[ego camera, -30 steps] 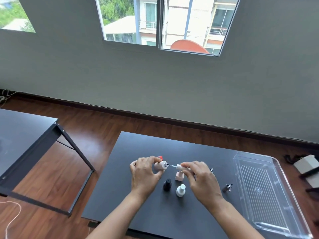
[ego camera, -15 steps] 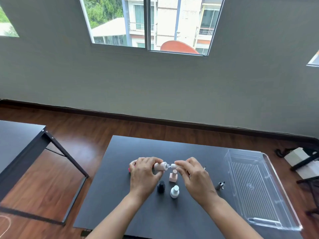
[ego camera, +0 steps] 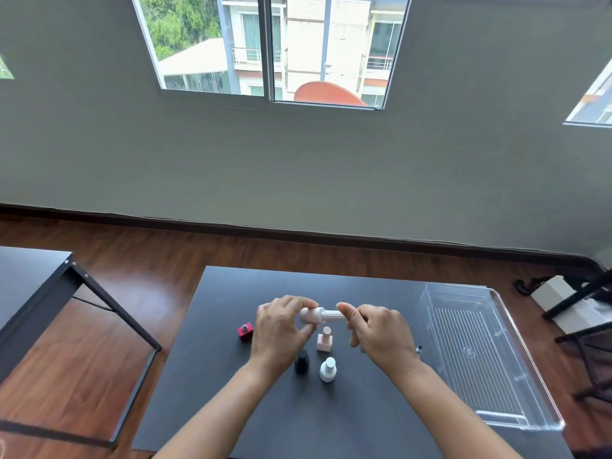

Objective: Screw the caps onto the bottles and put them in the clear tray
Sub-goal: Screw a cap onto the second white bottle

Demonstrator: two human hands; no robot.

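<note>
Both hands point(ego camera: 331, 329) raised, seemingly gripping

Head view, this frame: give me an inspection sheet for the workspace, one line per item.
Surface: black table, flat, matte.
Job's things: pale bottle held sideways with ribbed cap at its neck; red bottle, pink bottle, black bottle and white bottle stand on the table; clear tray holds nothing.
Clutter: small metallic piece beside the right wrist, too small to identify.
Grips: left hand shut on the pale bottle; right hand shut on the cap.
Cables: dark cable on the floor, far right.
Surroundings: second table left, wood floor, grey wall, windows.
</note>
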